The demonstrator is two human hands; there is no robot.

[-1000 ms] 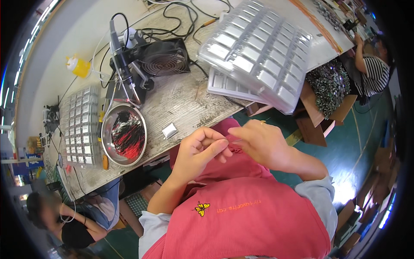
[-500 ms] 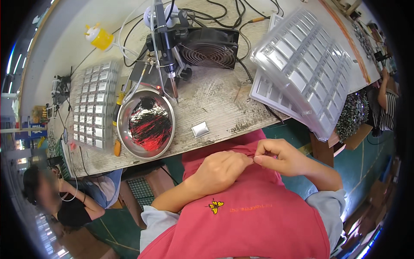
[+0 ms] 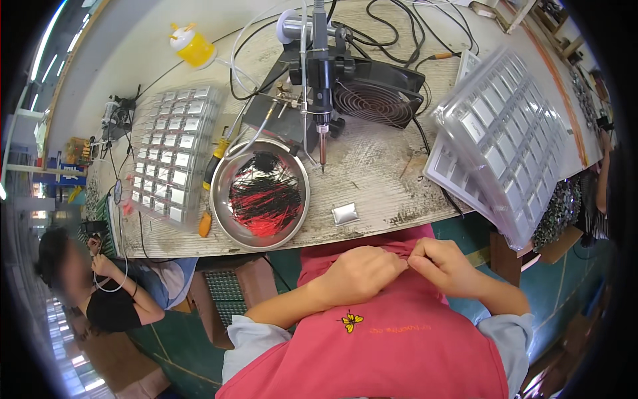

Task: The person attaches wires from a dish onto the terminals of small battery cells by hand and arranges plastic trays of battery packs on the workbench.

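Over the pink apron [image 3: 412,326], just below the table edge, my left hand [image 3: 362,271] and my right hand [image 3: 442,265] meet at the fingertips. Both are closed in a pinch; whatever lies between the fingers is too small or hidden to make out. On the table ahead of them lies a small flat silver rectangular cell [image 3: 345,213]. To its left stands a steel bowl [image 3: 282,237] with many red and black wires [image 3: 266,199] in it. A soldering iron [image 3: 323,143] points tip down from its stand, beyond the cell.
A clear tray of silver cells with wires [image 3: 169,156] lies at the left, near a yellow-handled tool [image 3: 216,163]. Stacked clear trays [image 3: 505,146] overhang the right edge. Behind stand a fan [image 3: 375,100] and a yellow bottle [image 3: 194,48]. A co-worker [image 3: 113,292] sits at the left.
The view has turned, so the table and its contents sit farther right and lower. My hands stay together at the fingertips, with my right fingers curled in more.
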